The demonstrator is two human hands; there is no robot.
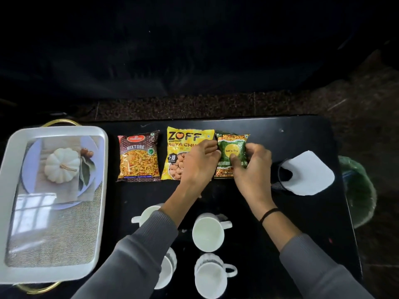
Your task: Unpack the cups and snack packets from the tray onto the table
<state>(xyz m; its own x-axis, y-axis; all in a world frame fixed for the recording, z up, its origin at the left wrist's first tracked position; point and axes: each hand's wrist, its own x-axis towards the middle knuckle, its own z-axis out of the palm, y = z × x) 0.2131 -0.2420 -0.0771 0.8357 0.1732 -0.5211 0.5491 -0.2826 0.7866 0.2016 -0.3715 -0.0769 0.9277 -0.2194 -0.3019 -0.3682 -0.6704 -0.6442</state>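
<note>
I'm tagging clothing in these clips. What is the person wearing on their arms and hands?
Both arms have long grey ribbed sleeves, the left sleeve and the right sleeve, pushed up short of the wrists. The left hand is bare, with no glove or ring visible. The right hand is bare too, with a thin black band around its wrist.

It looks like a home living space: a low black bench (302, 134) stands on a speckled stone floor (172, 106), carrying a decorative serving tray (101, 190), white cups (208, 233) and shop-bought snack packets (138, 157).
</note>
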